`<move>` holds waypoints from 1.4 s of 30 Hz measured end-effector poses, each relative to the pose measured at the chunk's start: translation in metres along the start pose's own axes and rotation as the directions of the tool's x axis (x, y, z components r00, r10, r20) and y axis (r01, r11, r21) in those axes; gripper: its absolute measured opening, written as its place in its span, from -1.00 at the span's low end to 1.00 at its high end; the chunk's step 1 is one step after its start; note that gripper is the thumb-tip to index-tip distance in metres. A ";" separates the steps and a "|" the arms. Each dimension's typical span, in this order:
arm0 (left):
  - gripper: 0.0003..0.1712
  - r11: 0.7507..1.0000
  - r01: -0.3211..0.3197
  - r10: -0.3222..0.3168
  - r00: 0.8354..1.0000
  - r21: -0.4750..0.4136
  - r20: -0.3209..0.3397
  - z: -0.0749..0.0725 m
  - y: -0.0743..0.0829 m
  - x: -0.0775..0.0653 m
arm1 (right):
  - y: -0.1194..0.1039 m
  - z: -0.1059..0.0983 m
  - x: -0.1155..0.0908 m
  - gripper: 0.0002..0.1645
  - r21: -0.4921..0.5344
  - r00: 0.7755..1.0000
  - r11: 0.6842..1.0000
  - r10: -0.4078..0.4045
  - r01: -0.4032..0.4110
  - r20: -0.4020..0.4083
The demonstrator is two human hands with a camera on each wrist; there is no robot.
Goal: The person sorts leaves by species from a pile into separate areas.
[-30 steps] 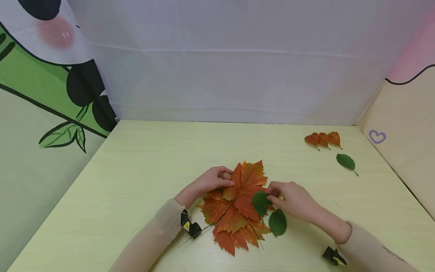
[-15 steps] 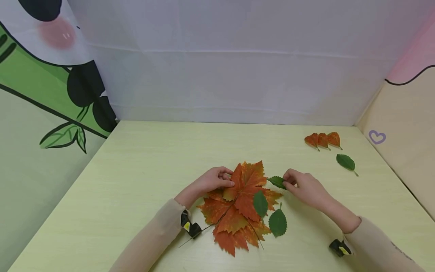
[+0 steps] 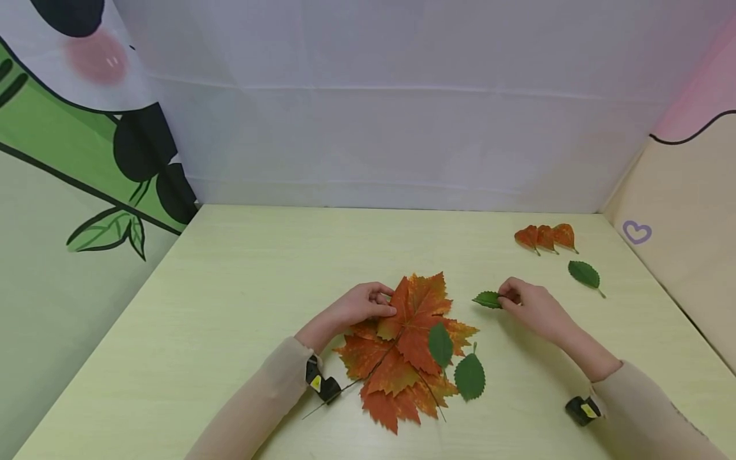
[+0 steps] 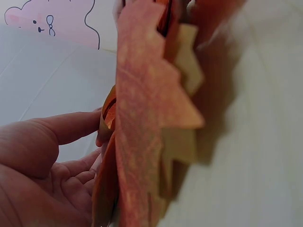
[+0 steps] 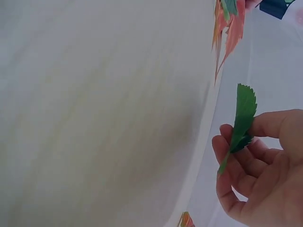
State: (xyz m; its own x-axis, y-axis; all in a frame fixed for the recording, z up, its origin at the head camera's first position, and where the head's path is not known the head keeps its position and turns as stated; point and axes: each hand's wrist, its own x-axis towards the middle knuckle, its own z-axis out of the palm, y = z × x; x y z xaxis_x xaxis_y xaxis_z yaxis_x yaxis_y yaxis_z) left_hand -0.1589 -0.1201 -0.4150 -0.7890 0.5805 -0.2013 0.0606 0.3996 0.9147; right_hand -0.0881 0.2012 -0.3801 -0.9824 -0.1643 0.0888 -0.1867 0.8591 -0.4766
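My left hand [image 3: 365, 303] pinches the upper left edge of a pile of orange maple leaves [image 3: 422, 338], thumb on top in the head view. The left wrist view shows the orange leaves [image 4: 142, 113] edge-on beside the thumb. My right hand [image 3: 535, 310] holds a green leaf [image 3: 487, 299] between thumb and fingers, to the right of the pile. In the right wrist view the serrated green leaf [image 5: 244, 111] points up, its stem hanging down past the fingers. One green leaf [image 3: 440, 345] lies on the maple leaves. Beside them is another green leaf [image 3: 470, 376].
Three small orange leaves [image 3: 544, 238] overlap in a row at the back right of the pale table [image 3: 241, 268]. A single green leaf [image 3: 584, 274] lies just in front of them. A white cloth wall [image 3: 368, 140] stands behind the table.
My right hand has moved away from the maple leaves, to the right and farther back, with a green leaf in its fingers. My left hand has stayed in place.
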 end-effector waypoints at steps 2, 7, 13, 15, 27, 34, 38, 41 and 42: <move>-0.52 1.000 -0.002 0.002 1.000 -0.003 0.001 0.000 0.000 0.000 | 0.005 -0.003 0.000 -0.89 -0.006 1.000 1.000 0.014 -0.015 -0.004; -0.52 1.000 -0.005 0.005 1.000 -0.007 0.003 0.000 -0.002 0.001 | 0.021 -0.013 0.003 -0.85 -0.012 0.998 0.998 0.056 -0.056 -0.003; -0.52 1.000 -0.005 0.005 1.000 -0.006 0.005 0.000 -0.003 0.001 | 0.041 -0.024 0.005 -0.79 -0.027 0.995 0.995 0.098 -0.098 -0.001; -0.52 1.000 -0.009 0.009 1.000 -0.002 0.006 0.000 -0.002 0.001 | 0.048 -0.027 0.005 -0.77 -0.038 0.993 0.993 0.115 -0.115 -0.002; -0.51 1.000 -0.005 0.005 1.000 -0.002 0.007 0.000 -0.002 0.001 | 0.085 -0.046 0.006 -0.64 -0.106 0.976 0.971 0.216 -0.215 -0.006; -0.50 1.000 -0.012 0.012 1.000 -0.006 0.009 -0.001 0.007 -0.005 | 0.097 -0.056 0.003 -0.62 -0.122 0.968 0.960 0.248 -0.251 -0.043; -0.50 1.000 -0.001 0.001 1.000 0.004 -0.001 -0.001 -0.001 0.001 | 0.101 -0.059 0.001 -0.63 -0.118 0.956 0.951 0.277 -0.287 -0.093; -0.51 1.000 -0.003 0.003 1.000 0.005 -0.004 -0.001 -0.002 0.002 | 0.105 -0.061 0.001 -0.63 -0.112 0.943 0.939 0.311 -0.324 -0.117; -0.51 1.000 -0.002 0.002 1.000 0.001 -0.006 -0.001 -0.002 0.003 | 0.106 -0.062 0.002 -0.62 -0.111 0.938 0.934 0.325 -0.338 -0.122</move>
State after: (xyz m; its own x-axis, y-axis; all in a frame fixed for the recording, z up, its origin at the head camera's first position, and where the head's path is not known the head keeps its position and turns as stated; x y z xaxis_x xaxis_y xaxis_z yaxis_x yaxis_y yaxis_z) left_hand -0.1615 -0.1200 -0.4175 -0.7925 0.5770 -0.1974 0.0631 0.3995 0.9146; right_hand -0.1098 0.3223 -0.3760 -0.9822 0.1843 0.0356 0.1575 0.9124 -0.3779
